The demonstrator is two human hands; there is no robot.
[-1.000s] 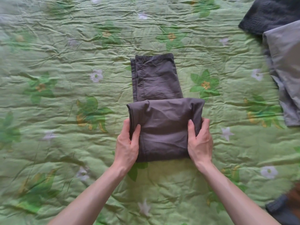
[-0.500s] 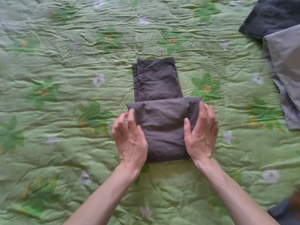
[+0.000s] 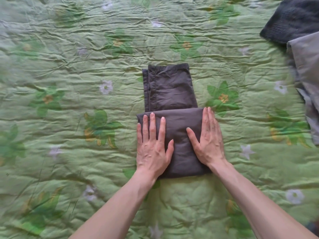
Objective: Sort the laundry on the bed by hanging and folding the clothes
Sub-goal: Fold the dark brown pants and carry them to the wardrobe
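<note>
Pressing flat with straight fingers, the left hand and right hand rest on the folded dark trousers, gripping nothing. The trousers lie on the green bedspread; right of them lies grey clothing.

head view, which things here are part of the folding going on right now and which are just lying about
In use now:
- dark brown trousers, partly folded
- left hand, flat on the folded part
- right hand, flat on the folded part

Lying about:
- dark knitted garment, top right
- grey garment, right edge, overlapping the knitted one
- green floral bedspread, underneath everything
</note>
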